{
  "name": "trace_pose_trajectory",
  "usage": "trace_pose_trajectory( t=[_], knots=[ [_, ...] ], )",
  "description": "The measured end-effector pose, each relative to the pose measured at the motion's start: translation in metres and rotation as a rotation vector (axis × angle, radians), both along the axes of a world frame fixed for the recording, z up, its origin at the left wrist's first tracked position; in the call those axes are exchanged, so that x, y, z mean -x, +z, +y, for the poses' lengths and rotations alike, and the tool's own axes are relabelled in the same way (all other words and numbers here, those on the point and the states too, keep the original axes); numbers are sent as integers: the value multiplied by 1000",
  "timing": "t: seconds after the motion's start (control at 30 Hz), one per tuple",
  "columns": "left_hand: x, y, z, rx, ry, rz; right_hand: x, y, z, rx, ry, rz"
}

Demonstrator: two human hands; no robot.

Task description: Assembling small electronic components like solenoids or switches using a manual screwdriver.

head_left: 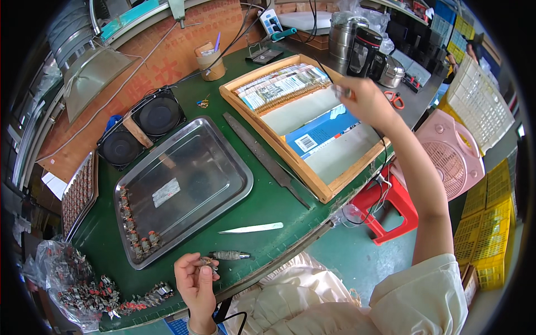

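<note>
My left hand [196, 282] is at the table's front edge, with thumb and fingers pinched on a small metal part [209, 261] that is mostly covered. Just beside it lies a short grey metal tool with a knurled grip [230, 255]. My right hand [365, 103] is raised over the far right side of a wooden-framed tray [304, 162], its fingers closed around something slim and dark that I cannot make out. Inside that frame are printed paper, a blue card [324, 134] and rows of thin brown pieces [296, 95]. White tweezers [251, 228] rest on the green tabletop.
A metal tray [206, 162] holds several small parts along its left side. Loose metal parts [92, 290] spill from a plastic bag at front left. A long file [259, 148], twin fans [139, 125], a teal-handled tool [283, 34] and a red stool [391, 209] surround the work.
</note>
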State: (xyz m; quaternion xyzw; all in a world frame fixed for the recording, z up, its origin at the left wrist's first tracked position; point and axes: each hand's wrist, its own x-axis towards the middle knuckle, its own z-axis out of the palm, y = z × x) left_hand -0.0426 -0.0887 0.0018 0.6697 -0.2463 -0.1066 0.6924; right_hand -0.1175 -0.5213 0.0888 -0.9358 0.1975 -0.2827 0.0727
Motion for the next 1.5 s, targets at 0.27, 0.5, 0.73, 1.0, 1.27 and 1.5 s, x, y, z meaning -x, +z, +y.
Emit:
trace_pose_trajectory(
  t=[0.27,0.5,0.73,1.0,1.27,1.5],
  knots=[
    [1,-1,-1,12,65,-5,-85,26,-87,-496,-269,-88],
    [1,-5,0,-26,121,-36,-118,-7,-140,-469,-446,141],
    [-2,-6,-1,-73,135,-15,-136,-23,-148,-455,-328,263],
    [-3,-6,-1,-94,138,12,-149,-20,-150,-357,-349,447],
    [-2,-5,-2,-108,151,21,-145,-20,-151,-350,-266,358],
    [-2,-5,-3,-116,151,15,-149,-20,-155,-387,-222,383]
  ],
)
